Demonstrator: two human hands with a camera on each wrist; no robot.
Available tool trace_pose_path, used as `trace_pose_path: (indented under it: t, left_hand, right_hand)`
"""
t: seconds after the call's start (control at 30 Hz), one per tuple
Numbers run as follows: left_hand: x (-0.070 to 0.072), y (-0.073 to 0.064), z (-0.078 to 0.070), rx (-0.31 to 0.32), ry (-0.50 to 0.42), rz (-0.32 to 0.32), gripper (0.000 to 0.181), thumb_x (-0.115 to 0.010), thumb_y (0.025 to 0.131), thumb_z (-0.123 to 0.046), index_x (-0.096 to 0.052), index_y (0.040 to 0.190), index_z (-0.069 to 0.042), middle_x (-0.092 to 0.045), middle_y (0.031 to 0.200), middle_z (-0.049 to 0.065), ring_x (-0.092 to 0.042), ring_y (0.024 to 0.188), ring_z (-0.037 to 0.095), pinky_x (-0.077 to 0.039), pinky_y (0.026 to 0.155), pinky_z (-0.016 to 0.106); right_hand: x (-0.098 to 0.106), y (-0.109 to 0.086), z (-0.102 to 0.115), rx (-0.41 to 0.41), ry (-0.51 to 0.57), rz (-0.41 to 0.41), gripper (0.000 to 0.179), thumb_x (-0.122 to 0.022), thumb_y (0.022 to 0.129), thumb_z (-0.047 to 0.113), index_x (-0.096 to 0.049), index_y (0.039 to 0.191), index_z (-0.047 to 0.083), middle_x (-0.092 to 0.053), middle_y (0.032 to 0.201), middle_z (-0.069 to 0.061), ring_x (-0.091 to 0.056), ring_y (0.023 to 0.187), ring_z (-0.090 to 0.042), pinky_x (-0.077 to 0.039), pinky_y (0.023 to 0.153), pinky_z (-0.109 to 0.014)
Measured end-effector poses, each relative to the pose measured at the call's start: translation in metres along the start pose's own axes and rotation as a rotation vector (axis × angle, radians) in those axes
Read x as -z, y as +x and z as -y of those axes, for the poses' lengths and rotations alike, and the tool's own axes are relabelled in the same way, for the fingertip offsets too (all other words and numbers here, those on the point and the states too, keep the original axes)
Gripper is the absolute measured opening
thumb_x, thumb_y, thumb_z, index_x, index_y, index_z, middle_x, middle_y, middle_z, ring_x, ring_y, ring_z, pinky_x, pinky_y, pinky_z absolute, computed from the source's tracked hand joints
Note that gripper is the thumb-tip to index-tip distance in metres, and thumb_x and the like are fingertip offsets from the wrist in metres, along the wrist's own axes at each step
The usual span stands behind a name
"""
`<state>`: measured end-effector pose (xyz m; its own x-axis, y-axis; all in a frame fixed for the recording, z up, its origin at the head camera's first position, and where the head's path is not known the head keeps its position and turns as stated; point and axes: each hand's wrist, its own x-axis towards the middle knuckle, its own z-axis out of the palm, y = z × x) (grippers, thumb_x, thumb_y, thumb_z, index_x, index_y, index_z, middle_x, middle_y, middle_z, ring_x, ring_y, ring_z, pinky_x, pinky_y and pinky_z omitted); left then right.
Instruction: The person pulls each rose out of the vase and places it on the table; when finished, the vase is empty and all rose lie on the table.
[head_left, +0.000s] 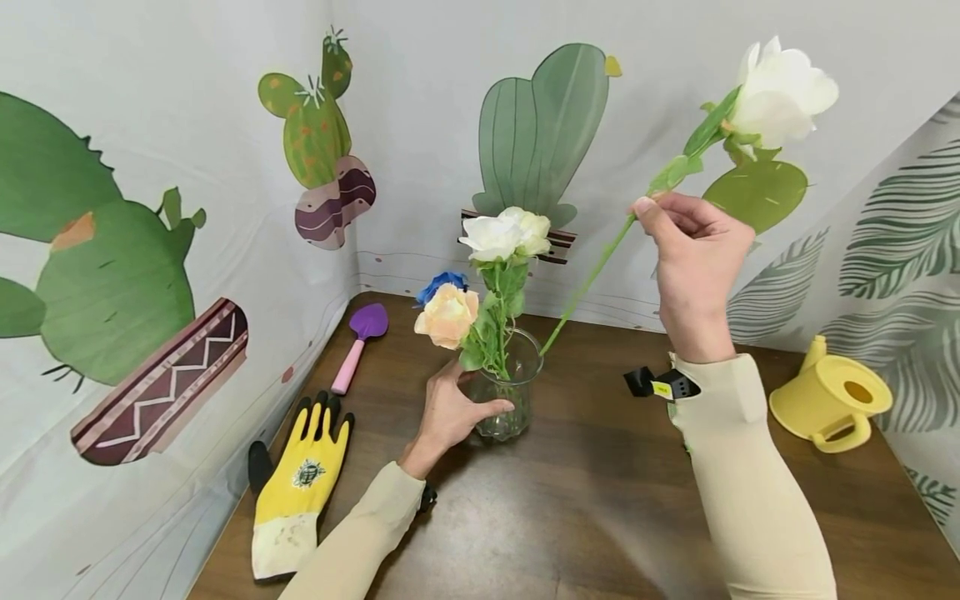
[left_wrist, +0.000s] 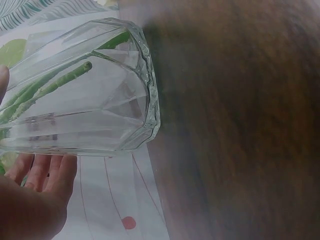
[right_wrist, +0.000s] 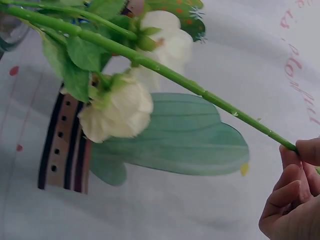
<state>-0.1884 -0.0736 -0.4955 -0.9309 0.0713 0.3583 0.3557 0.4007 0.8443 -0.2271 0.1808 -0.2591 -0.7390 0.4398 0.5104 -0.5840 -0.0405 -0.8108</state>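
My right hand point(head_left: 697, 258) pinches the green stem point(right_wrist: 195, 89) of a white rose point(head_left: 783, 96), raised to the right of a glass vase point(head_left: 517, 400). The stem slants down left, its lower end near the vase's rim; whether it touches cannot be told. My left hand point(head_left: 457, 408) holds the vase around its left side, thumb across the front. White roses point(head_left: 501, 235), a peach rose point(head_left: 448, 317) and a blue flower point(head_left: 441, 286) stand in the vase. Through the glass, cut stem ends point(left_wrist: 82, 70) show in the left wrist view.
On the left of the brown table point(head_left: 585, 500) lie a yellow work glove point(head_left: 300, 483) with black fingertips and a small purple trowel point(head_left: 367, 321) with a pink handle. A yellow watering can point(head_left: 828, 396) stands at the right. Cactus-printed cloth point(head_left: 420, 125) hangs behind.
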Motion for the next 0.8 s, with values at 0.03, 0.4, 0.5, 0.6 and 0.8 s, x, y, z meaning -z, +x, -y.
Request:
trace_pose_path:
  t: [0.03,0.4,0.5,0.6,0.8]
  left_hand:
    - [0.000,0.000,0.000,0.001,0.000,-0.001,0.098,-0.106,0.069,-0.029,-0.062,0.154,-0.011,-0.071,0.148,0.014,-0.078,0.120,0.034,-0.067,0.101,0.045]
    - [0.000,0.000,0.003,0.036,-0.009,0.008,0.099,-0.107,0.069,-0.028,-0.061,0.155,-0.012,-0.069,0.152,0.012,-0.075,0.127,0.033,-0.066,0.106,0.042]
    - [0.000,0.000,0.003,0.040,0.002,0.010,0.100,-0.107,0.069,-0.029,-0.061,0.156,-0.012,-0.070,0.151,0.012,-0.076,0.124,0.033,-0.066,0.105,0.044]
    - [0.000,0.001,0.003,0.037,0.011,0.010,0.100,-0.106,0.069,-0.030,-0.060,0.156,-0.012,-0.070,0.150,0.013,-0.077,0.122,0.034,-0.066,0.105,0.046]
    - [-0.001,0.002,0.002,0.034,0.016,0.008,0.099,-0.106,0.069,-0.030,-0.061,0.155,-0.012,-0.070,0.150,0.013,-0.078,0.119,0.034,-0.066,0.105,0.047]
  right_hand:
    - [0.002,0.001,0.002,0.004,0.009,-0.001,0.006,-0.086,0.088,-0.001,-0.083,0.084,0.002,-0.080,0.071,0.000,-0.074,0.068,-0.012,-0.057,0.073,-0.025]
    - [0.034,0.000,0.009,-0.099,-0.076,0.047,0.005,-0.087,0.085,-0.004,-0.084,0.084,-0.001,-0.079,0.071,0.000,-0.067,0.065,-0.010,-0.047,0.064,-0.020]
    - [0.046,-0.002,0.005,-0.145,-0.161,0.059,0.004,-0.089,0.086,-0.001,-0.085,0.086,0.001,-0.079,0.071,0.004,-0.064,0.067,-0.008,-0.042,0.062,-0.019]
    - [0.059,-0.004,0.000,-0.176,-0.270,0.070,0.004,-0.090,0.087,0.003,-0.086,0.087,0.005,-0.078,0.072,0.008,-0.065,0.071,-0.007,-0.044,0.063,-0.019]
    - [0.087,-0.010,-0.014,-0.295,-0.505,0.102,0.004,-0.089,0.092,0.014,-0.087,0.090,0.017,-0.076,0.073,0.020,-0.066,0.078,-0.001,-0.047,0.065,-0.015]
